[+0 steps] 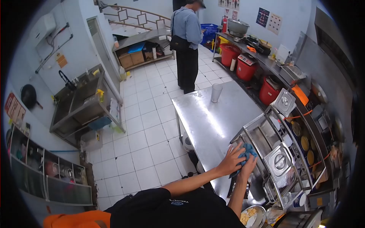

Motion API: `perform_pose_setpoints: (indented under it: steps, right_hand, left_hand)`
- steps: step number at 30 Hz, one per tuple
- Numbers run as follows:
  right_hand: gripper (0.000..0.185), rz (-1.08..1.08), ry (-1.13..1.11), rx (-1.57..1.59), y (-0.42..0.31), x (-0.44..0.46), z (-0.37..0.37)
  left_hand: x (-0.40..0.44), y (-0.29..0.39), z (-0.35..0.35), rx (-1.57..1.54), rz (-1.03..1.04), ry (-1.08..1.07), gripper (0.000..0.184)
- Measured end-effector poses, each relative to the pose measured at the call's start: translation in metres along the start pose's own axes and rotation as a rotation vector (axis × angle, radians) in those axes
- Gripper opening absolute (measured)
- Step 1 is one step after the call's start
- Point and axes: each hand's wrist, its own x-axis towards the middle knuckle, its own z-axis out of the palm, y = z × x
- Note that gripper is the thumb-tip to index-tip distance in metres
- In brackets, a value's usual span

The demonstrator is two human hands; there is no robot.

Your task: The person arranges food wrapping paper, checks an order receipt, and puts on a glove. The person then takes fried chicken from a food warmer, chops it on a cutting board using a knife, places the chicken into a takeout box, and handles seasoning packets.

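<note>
Left hand [232, 159] and right hand [248, 167] are gripping a bunched blue cloth [249, 149] beside the silver metal rack [262, 162], work apparently under way, finished and remaining portions indistinguishable.

the left hand [231, 158] lays its fingers over a crumpled blue cloth [248, 149], and the right hand [248, 165] grips the cloth beside it, next to a metal rack [259, 161] with lidded steel pans [279, 161]. a clear tumbler [216, 93] stands upright toward the far end of the steel table [197, 117]. beyond it stands a person in a blue shirt [186, 28]; red buckets [246, 70] sit under the counter [258, 57].
</note>
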Motion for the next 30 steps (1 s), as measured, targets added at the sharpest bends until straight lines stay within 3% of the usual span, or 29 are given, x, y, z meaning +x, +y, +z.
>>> perform_pose_setpoints:
  steps: [3, 5, 11, 12, 14, 15, 16, 19, 20, 22, 23, 24, 27, 28, 29, 30]
  right_hand:
    - [0.043, 0.254, -0.042, 0.447, 0.005, -0.027, 0.016]
    - [0.043, 0.311, -0.147, 0.564, -0.012, -0.027, 0.011]
    - [0.044, 0.416, -0.267, 0.356, -0.019, -0.037, 0.009]
    - [0.043, 0.43, -0.298, 0.338, -0.016, -0.03, 0.006]
    - [0.041, 0.41, -0.275, 0.02, -0.023, -0.027, 0.007]
    - [0.041, 0.396, -0.258, -0.135, -0.03, -0.024, 0.013]
    - [0.042, 0.152, -0.344, -0.42, -0.034, -0.022, 0.017]
    - [0.046, -0.239, -0.431, -0.976, -0.049, -0.027, 0.035]
    - [0.04, -0.151, -0.325, -0.975, -0.062, -0.039, 0.051]
    - [0.032, -0.277, -0.304, -0.824, -0.084, -0.065, 0.066]
    - [0.028, -0.341, -0.295, -0.745, -0.088, -0.07, 0.068]
    - [0.028, -0.296, -0.295, -0.583, -0.077, -0.071, 0.06]
    - [0.038, -0.153, -0.192, -0.363, -0.08, -0.074, 0.066]
    - [0.047, -0.11, -0.233, -0.419, -0.084, -0.072, 0.072]
    - [0.049, -0.236, -0.233, -0.496, -0.075, -0.068, 0.076]
    - [0.05, -0.372, -0.229, -0.566, -0.061, -0.059, 0.083]
  left_hand:
    - [-0.022, 0.009, -0.019, -0.143, -0.027, 0.086, 0.044]
    - [-0.012, 0.016, -0.012, -0.219, -0.033, 0.176, 0.042]
    - [0.01, 0.013, -0.032, -0.075, 0.028, 0.318, 0.038]
    - [0.017, 0.017, -0.042, -0.045, 0.077, 0.359, 0.027]
    - [0.021, 0.007, -0.046, -0.217, -0.069, 0.327, 0.025]
    - [0.024, 0.004, -0.046, -0.302, -0.137, 0.305, 0.023]
    - [0.027, 0.004, -0.044, -0.347, -0.16, 0.392, 0.019]
    - [0.035, -0.002, -0.051, -0.377, -0.202, 0.455, 0.021]
    - [0.038, -0.009, -0.053, -0.309, -0.195, 0.464, 0.019]
    - [0.048, -0.033, -0.072, -0.268, -0.431, 0.439, 0.021]
    - [0.055, -0.049, -0.088, -0.351, -0.499, 0.53, 0.026]
    - [0.061, -0.087, -0.09, -0.097, -0.519, 0.638, 0.033]
    - [0.062, -0.101, -0.108, -0.291, -0.534, 0.499, 0.038]
    - [0.059, -0.084, -0.107, -0.344, -0.562, 0.391, 0.035]
    - [0.055, -0.064, -0.098, -0.399, -0.593, 0.284, 0.033]
    - [0.046, -0.054, -0.073, -0.669, -0.604, 0.24, 0.032]
